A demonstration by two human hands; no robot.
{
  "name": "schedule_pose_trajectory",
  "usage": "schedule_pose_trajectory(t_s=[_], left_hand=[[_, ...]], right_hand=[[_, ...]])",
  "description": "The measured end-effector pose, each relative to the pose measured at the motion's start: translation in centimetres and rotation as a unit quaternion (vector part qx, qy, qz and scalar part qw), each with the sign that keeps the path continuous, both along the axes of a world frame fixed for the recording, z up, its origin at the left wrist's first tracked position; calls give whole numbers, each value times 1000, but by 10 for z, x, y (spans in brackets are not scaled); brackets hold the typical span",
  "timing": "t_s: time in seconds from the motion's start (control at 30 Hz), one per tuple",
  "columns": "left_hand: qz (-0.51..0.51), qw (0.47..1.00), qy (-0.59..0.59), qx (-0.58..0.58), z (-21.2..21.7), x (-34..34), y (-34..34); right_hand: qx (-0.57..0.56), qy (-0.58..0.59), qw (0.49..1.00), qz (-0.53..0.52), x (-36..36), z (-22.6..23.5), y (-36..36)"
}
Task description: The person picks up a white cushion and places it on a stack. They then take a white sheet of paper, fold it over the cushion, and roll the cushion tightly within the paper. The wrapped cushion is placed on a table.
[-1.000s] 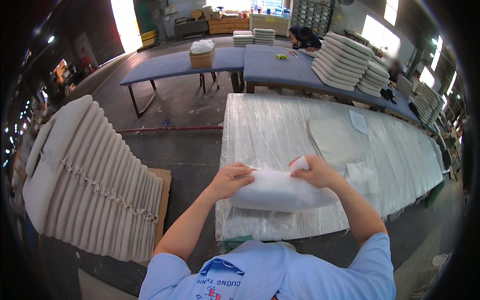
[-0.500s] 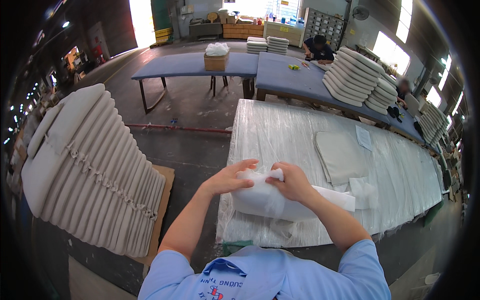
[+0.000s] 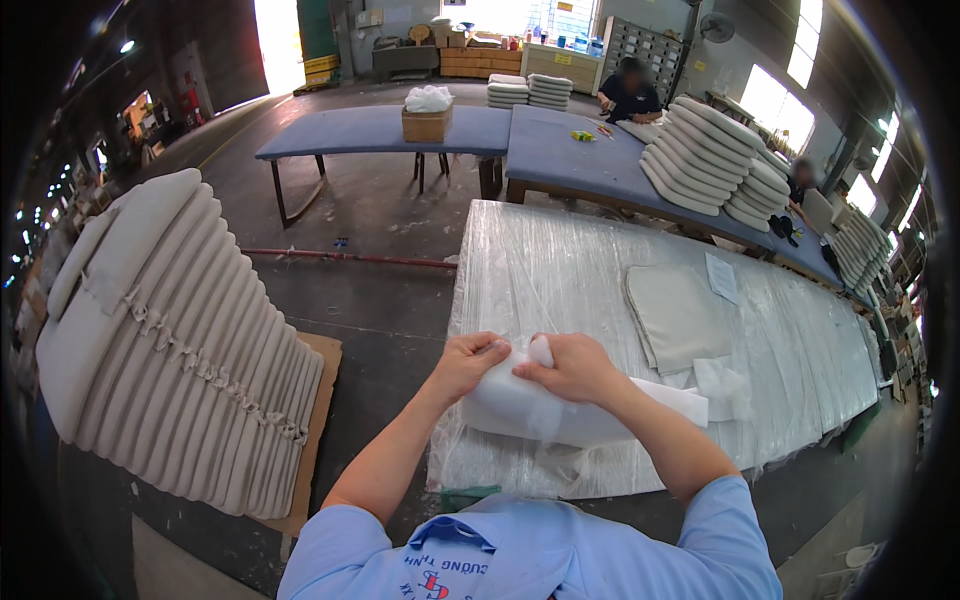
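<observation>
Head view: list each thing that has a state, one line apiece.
White foam pad: gripped, its end bunched.
Left hand: closed on the pad.
Right hand: closed on the pad.
Beige cushion: lying flat on the plastic-covered table.
Cushion stack: leaning, on cardboard.

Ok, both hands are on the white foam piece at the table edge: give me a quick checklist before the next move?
1. Left hand grips the white foam piece: ok.
2. Right hand grips it at the same end: ok.
3. Foam rests on the plastic-covered table: ok.
4. Beige cushion cover lies flat, apart from the hands: ok.
5. Cover's opening faces the person: cannot tell.
6. Stack of beige cushions beside the table stands apart from the left elbow: ok.
</observation>
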State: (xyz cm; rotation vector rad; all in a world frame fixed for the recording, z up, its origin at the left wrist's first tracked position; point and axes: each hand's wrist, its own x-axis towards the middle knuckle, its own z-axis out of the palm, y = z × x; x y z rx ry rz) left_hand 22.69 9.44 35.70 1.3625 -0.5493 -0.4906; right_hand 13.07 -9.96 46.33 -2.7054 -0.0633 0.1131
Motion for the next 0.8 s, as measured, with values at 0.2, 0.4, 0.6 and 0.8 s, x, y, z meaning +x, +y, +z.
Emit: schedule_pose_trajectory(t_s=[0.2,0.4,0.6,0.8], left_hand=[[93,994,10,52,4,-3,7],[296,869,-306,250,1,-70,-10],[246,914,-251,204,6,-71,-4],[223,933,-201,199,10,-69,0]], right_hand=[[171,108,978,-56,26,-11,5],[104,116,985,-73,28,-19,-9],[-11,146,989,13,39,21,-3],[-47,53,984,163,48,7,29]])
